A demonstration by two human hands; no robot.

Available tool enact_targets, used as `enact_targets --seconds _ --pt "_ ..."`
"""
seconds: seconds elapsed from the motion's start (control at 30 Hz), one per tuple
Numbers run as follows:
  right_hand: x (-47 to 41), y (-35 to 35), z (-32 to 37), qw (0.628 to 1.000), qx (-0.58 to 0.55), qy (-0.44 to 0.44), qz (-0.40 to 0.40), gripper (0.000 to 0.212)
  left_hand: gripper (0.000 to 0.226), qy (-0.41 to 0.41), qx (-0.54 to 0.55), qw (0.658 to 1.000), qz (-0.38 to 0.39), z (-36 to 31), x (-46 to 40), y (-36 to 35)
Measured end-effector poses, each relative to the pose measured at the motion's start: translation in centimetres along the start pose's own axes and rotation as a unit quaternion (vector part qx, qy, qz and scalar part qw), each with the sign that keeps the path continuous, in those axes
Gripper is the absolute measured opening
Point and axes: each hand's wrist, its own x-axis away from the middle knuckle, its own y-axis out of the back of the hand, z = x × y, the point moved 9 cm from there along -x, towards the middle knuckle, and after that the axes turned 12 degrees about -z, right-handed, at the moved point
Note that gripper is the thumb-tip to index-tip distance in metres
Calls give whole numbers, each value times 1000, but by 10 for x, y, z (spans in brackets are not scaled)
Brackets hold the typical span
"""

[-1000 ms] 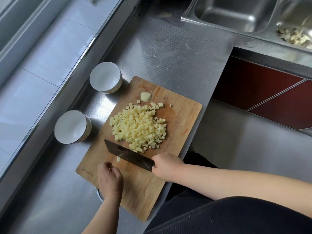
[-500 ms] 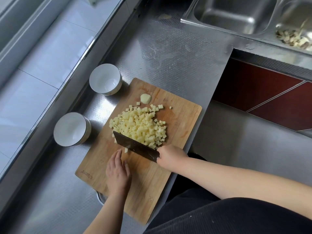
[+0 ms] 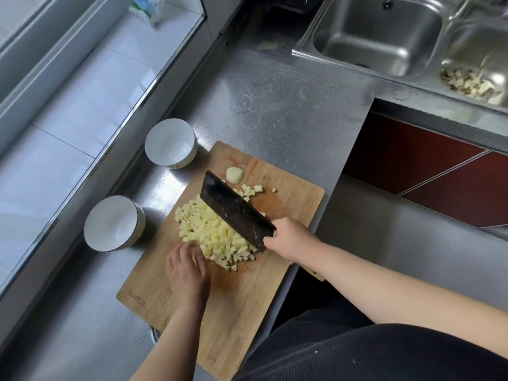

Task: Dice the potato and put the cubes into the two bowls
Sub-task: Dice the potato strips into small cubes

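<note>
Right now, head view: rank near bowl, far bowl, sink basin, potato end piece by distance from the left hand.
From the left hand:
1. Near bowl, to its left.
2. Potato end piece, on the board's far end.
3. Far bowl, beyond the board's far-left corner.
4. Sink basin, far right.

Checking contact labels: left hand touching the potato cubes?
Touching. The head view shows the left hand on the cutting board, its fingers pressed against the near edge of the potato cubes.

Under both hands, a matt wooden cutting board [image 3: 286,204] lies on dimpled, shiny steel counter [image 3: 288,111]; left, glossy white ceramic bowls [image 3: 171,143].
</note>
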Motion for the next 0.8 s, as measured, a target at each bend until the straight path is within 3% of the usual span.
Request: enact_targets --seconds 0.1,0.23,0.3,0.43,0.5,0.6,0.67,0.73,0.8 --pt "-2 26 2 992 89 65 -64 23 27 53 76 994 -53 -12 -30 12" --pt "-4 52 9 941 185 209 -190 35 29 168 199 958 -120 -13 -67 24" --pt "-3 58 12 908 205 284 -230 38 27 183 216 952 -116 -13 -79 24" --pt "-9 59 6 863 282 345 -237 49 22 193 203 955 -92 -20 -96 30" --pt "-12 57 4 848 298 373 -231 53 19 147 200 968 -41 -41 -101 27" --pt "-14 55 7 827 309 416 -218 55 27 -30 162 981 100 -100 -90 7" --pt "-14 53 12 811 312 450 -205 56 43 -157 98 964 190 -139 -67 -15" --pt "-15 52 17 790 320 486 -192 57 53 -260 28 937 233 -165 -46 -35" --pt "-16 51 20 770 326 517 -181 57 48 -294 8 924 245 -169 -34 -51"
